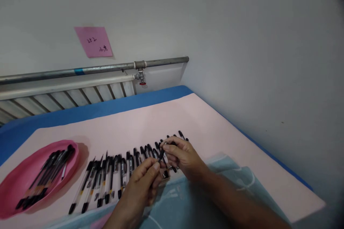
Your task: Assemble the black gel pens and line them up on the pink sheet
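Observation:
My left hand [145, 182] is closed, pinching the lower end of a dark pen piece [161, 155]. The fingers of my right hand [185, 155] close around its upper end; they hide part of it, so I cannot tell whether it is a whole pen. Left of my hands, black-capped clear pens [109, 180] lie side by side in a row, with loose caps and small tips among them. More pens [179, 135] of the row show behind my right hand.
A pink oval basin [8, 189] with several pens [49, 175] in it stands at the left. A pale pink sheet [215, 128] covers the blue tabletop [161, 94]. Light blue cloth [228, 171] lies at the front edge. A radiator [75, 96], pipe [107, 68] and walls border the table.

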A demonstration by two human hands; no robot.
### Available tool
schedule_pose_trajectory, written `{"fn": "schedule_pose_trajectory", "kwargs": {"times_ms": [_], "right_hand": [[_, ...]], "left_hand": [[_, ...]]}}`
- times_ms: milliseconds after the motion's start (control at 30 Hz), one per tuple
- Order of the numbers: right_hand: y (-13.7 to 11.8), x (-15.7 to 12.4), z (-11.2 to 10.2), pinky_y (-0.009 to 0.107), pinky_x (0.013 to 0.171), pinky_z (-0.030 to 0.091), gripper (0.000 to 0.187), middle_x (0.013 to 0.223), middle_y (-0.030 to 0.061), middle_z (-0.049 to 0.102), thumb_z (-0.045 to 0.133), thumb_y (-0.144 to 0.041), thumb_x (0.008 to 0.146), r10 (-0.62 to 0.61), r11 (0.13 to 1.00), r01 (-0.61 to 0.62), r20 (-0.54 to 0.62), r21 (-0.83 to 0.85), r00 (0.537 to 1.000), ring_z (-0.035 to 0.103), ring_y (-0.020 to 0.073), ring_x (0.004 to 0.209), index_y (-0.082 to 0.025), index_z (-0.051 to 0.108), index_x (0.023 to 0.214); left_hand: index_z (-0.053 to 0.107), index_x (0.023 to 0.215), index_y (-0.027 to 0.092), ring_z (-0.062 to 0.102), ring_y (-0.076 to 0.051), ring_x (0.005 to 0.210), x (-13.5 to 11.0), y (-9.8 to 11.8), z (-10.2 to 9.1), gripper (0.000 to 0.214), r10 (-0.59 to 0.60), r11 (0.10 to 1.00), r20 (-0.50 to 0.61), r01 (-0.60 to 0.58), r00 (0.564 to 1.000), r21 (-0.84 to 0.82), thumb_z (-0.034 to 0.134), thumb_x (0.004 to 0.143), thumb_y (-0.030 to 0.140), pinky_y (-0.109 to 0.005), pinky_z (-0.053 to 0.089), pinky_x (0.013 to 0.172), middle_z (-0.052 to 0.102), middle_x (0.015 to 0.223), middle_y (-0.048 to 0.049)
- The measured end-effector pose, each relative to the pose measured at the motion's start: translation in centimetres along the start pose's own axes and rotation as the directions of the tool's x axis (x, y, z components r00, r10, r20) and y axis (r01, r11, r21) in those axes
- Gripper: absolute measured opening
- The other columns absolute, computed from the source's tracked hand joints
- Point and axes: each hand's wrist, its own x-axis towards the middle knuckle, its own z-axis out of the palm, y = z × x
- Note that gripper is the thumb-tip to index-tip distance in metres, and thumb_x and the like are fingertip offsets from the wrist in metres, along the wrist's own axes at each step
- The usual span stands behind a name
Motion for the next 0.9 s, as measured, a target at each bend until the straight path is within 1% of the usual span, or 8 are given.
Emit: {"fn": "schedule_pose_trajectory", "kwargs": {"times_ms": [100, 233, 400, 567, 667, 733, 833, 900], "right_hand": [[0.03, -0.03, 0.11, 0.017, 0.038, 0.023, 0.017, 0.051, -0.0074, 0.039, 0.063, -0.03, 0.072, 0.043, 0.998, -0.044, 0.017, 0.055, 0.999, 0.032, 0.0041, 0.042, -0.017, 0.058, 0.082], [0.2, 0.01, 0.21, 0.017, 0.036, 0.02, 0.017, 0.046, -0.0089, 0.034, 0.065, -0.03, 0.071, 0.022, 0.998, -0.019, -0.056, 0.065, 0.998, 0.028, 0.0033, 0.039, -0.017, 0.055, 0.071], [0.03, 0.02, 0.27, 0.017, 0.037, 0.023, 0.018, 0.068, -0.0016, 0.052, 0.064, -0.028, 0.07, 0.038, 0.991, -0.039, 0.006, 0.126, 0.999, 0.037, 0.0034, 0.045, -0.016, 0.06, 0.083], [0.13, 0.09, 0.29, 0.017, 0.036, 0.021, 0.016, 0.047, -0.0081, 0.036, 0.067, -0.027, 0.069, 0.031, 0.994, -0.024, -0.067, 0.103, 0.997, 0.03, 0.0036, 0.04, -0.016, 0.054, 0.069], [0.07, 0.06, 0.27, 0.017, 0.037, 0.023, 0.015, 0.049, -0.0066, 0.039, 0.065, -0.026, 0.069, 0.039, 0.992, -0.037, -0.012, 0.123, 0.999, 0.033, 0.0044, 0.043, -0.015, 0.059, 0.078], [0.02, 0.03, 0.3, 0.017, 0.037, 0.023, 0.019, 0.05, -0.0063, 0.041, 0.064, -0.028, 0.07, 0.052, 0.99, -0.05, -0.01, 0.129, 0.999, 0.034, 0.0046, 0.043, -0.015, 0.059, 0.083], [-0.04, 0.03, 0.37, 0.017, 0.036, 0.021, 0.018, 0.048, -0.0072, 0.04, 0.067, -0.029, 0.067, 0.043, 0.993, -0.035, -0.075, 0.109, 0.996, 0.032, 0.004, 0.04, -0.016, 0.056, 0.073], [-0.12, 0.02, 0.41, 0.017, 0.036, 0.022, 0.017, 0.047, -0.0072, 0.038, 0.068, -0.027, 0.066, 0.036, 0.993, -0.027, -0.076, 0.117, 0.996, 0.032, 0.0041, 0.042, -0.015, 0.056, 0.07]], "left_hand": [[0.048, 0.078, 0.021, 0.017, -0.001, 0.035, 0.05, 0.0, -0.11, 0.038, 0.002, 1.0, -0.003, -0.002, 1.0, 0.012, 0.059, 0.067, 0.056, -0.015, 0.009, 0.034, 0.033, 0.049, 0.0103], [0.048, 0.077, 0.02, 0.017, -0.001, 0.035, 0.1, -0.02, -0.27, 0.038, 0.033, 0.999, 0.019, -0.033, 0.999, 0.041, 0.058, 0.068, 0.055, -0.015, 0.01, 0.034, 0.033, 0.049, 0.0103], [0.048, 0.079, 0.021, 0.018, -0.001, 0.035, 0.33, -0.17, -0.49, 0.034, 0.024, 0.998, 0.032, -0.025, 0.999, 0.055, 0.053, 0.073, 0.054, -0.015, 0.009, 0.034, 0.032, 0.048, 0.0101], [0.048, 0.077, 0.02, 0.016, -0.001, 0.035, 0.27, -0.13, -0.37, 0.035, 0.049, 0.997, 0.048, -0.052, 0.998, 0.06, 0.055, 0.071, 0.054, -0.015, 0.009, 0.034, 0.031, 0.049, 0.0102], [0.049, 0.079, 0.02, 0.017, -0.001, 0.035, 0.13, -0.05, -0.38, 0.036, 0.03, 0.998, 0.043, -0.032, 0.999, 0.053, 0.055, 0.071, 0.054, -0.015, 0.01, 0.034, 0.032, 0.049, 0.01], [0.051, 0.083, 0.02, 0.02, -0.001, 0.036, 0.07, 0.04, -0.38, 0.037, 0.027, 0.998, 0.025, -0.028, 0.999, 0.05, 0.056, 0.07, 0.054, -0.014, 0.01, 0.035, 0.033, 0.049, 0.0096], [0.052, 0.084, 0.019, 0.018, -0.001, 0.036, 0.05, 0.2, -0.29, 0.04, 0.035, 0.998, 0.005, -0.035, 0.999, 0.058, 0.057, 0.068, 0.055, -0.014, 0.009, 0.035, 0.033, 0.049, 0.0098], [0.053, 0.083, 0.019, 0.016, -0.001, 0.035, 0.03, 0.32, -0.21, 0.039, 0.032, 0.998, 0.013, -0.032, 0.999, 0.055, 0.057, 0.068, 0.055, -0.015, 0.009, 0.035, 0.032, 0.048, 0.01]]}}
